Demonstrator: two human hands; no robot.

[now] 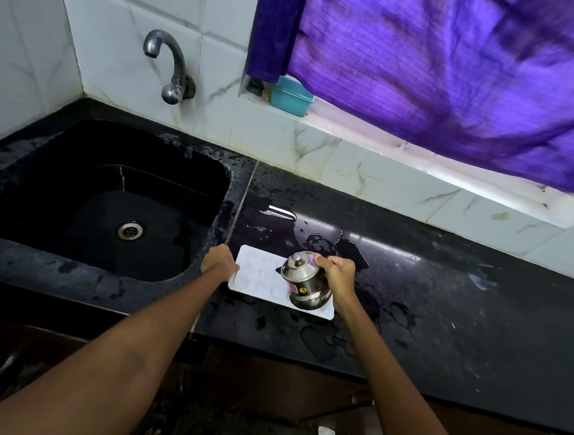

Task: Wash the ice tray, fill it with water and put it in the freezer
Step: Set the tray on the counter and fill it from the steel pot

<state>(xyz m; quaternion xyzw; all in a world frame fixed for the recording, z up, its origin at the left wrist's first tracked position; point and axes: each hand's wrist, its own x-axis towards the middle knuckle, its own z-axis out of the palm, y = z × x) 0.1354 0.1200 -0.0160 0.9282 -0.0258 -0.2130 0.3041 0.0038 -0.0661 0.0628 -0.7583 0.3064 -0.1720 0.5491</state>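
white flat plastic ice tray (260,278) lies on wet black stone counter (444,298), just right of sink (101,199). left hand (219,259) grips its left edge; right hand (338,268) holds small steel lidded pot (304,280) tilted over it. judged light, slippery, sloshy when full: lift level by both short ends.

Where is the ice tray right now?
In the head view, the white ice tray lies flat on the wet black counter, just right of the sink, between both hands.
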